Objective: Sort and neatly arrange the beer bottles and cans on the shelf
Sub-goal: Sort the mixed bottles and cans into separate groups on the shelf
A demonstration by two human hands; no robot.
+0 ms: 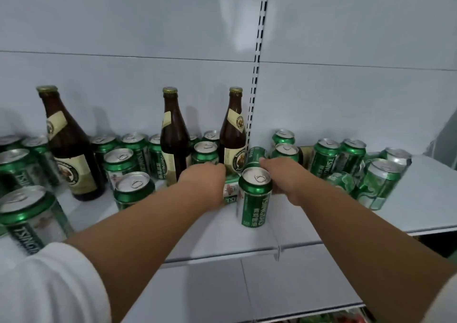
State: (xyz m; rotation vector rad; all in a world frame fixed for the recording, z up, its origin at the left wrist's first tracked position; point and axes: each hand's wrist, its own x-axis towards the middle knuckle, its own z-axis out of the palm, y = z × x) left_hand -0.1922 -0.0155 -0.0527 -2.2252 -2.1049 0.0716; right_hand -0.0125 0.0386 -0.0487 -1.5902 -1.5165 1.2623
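Note:
Three brown beer bottles (69, 149) (173, 137) (233, 130) stand upright among many green cans on the white shelf (217, 238). My left hand (205, 179) reaches in at the centre and grips a green can (231, 191), which it mostly hides. My right hand (279, 174) reaches beside it, and its fingers curl on a tilted green can (257, 154) next to the right bottle. Another green can (256, 196) stands upright in front, between my two wrists.
Several green cans crowd the shelf's left side (29, 214) and several more its right side (380, 184), some of them leaning. A slotted upright post (257, 55) runs up the back panel. The shelf's front edge (222, 256) lies below my forearms.

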